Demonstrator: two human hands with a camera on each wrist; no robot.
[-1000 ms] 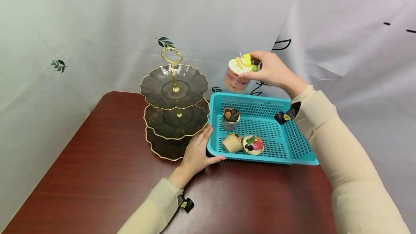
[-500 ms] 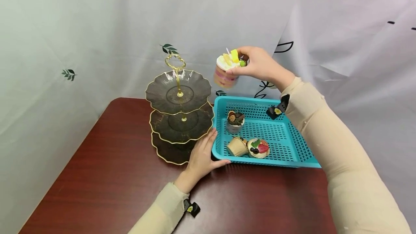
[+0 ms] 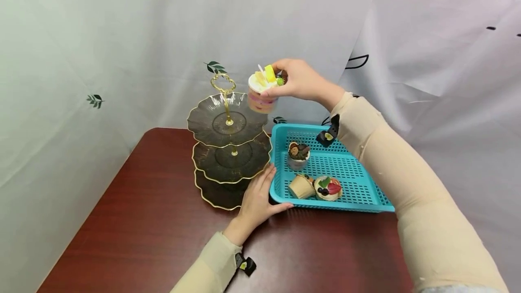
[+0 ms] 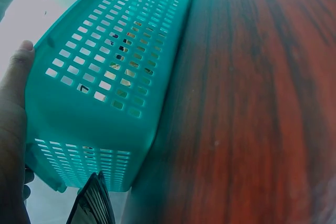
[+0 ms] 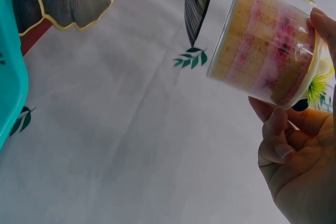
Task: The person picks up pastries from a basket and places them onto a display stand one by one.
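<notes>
My right hand [image 3: 299, 80] pinches a clear cup of layered cake [image 3: 261, 98] near its rim. White cream, yellow pieces and a green spiky bit top it; its pink and tan layers show in the right wrist view [image 5: 262, 45]. In the head view the cup overlaps the right edge of the top tier of a three-tier dark stand [image 3: 207, 123] with gold rims and a gold ring handle. My left hand [image 3: 256, 198] rests at the near left corner of a turquoise basket [image 3: 333, 207], thumb along the front rim, fingers straight along the left side, close to the stand.
Inside the basket are a chocolate-topped dessert cup [image 3: 298, 157], a tan cupcake on its side [image 3: 302, 187] and a fruit-topped tart [image 3: 329, 189]. All stand on a dark red wooden table [image 3: 142, 220]. A pale curtain [image 3: 142, 35] hangs behind it.
My right hand has carried the cake cup leftward from above the basket to the top tier's right edge. My left hand stays at the basket corner; the head view has shifted slightly.
</notes>
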